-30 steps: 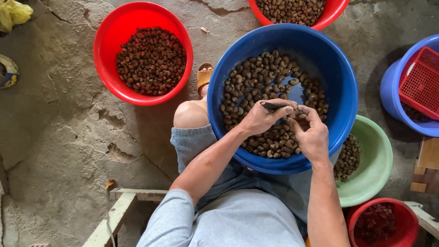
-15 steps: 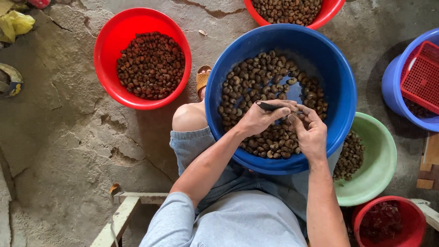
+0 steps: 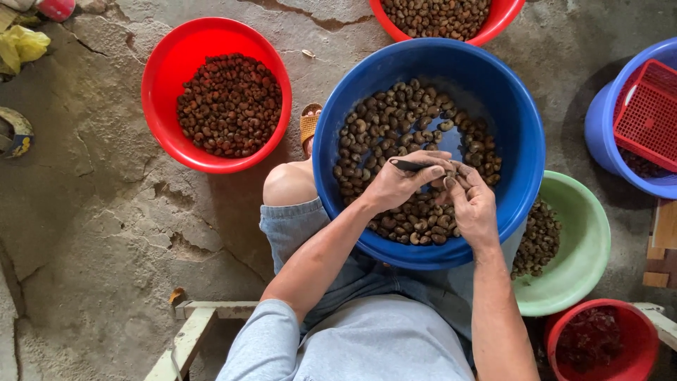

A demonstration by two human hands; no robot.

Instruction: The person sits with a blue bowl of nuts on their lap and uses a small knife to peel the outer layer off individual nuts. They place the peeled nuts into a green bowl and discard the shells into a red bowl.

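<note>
Hands have barely shifted since half a second ago, both holding over the blue basin's middle.

Left hand (image 3: 398,185) is curled shut on a slim dark tool (image 3: 412,166), its tip pointing toward 3 o'clock at a small nut (image 3: 451,171) pinched in the fingertips of the right hand (image 3: 474,204), just above the heap in the blue basin (image 3: 518,134). A red basin (image 3: 159,77) of darker nuts sits at 10 o'clock, a green basin (image 3: 582,247) at 4 o'clock, and a red mesh basket (image 3: 649,113) lies in a blue tub (image 3: 599,123) at 2 o'clock.
</note>
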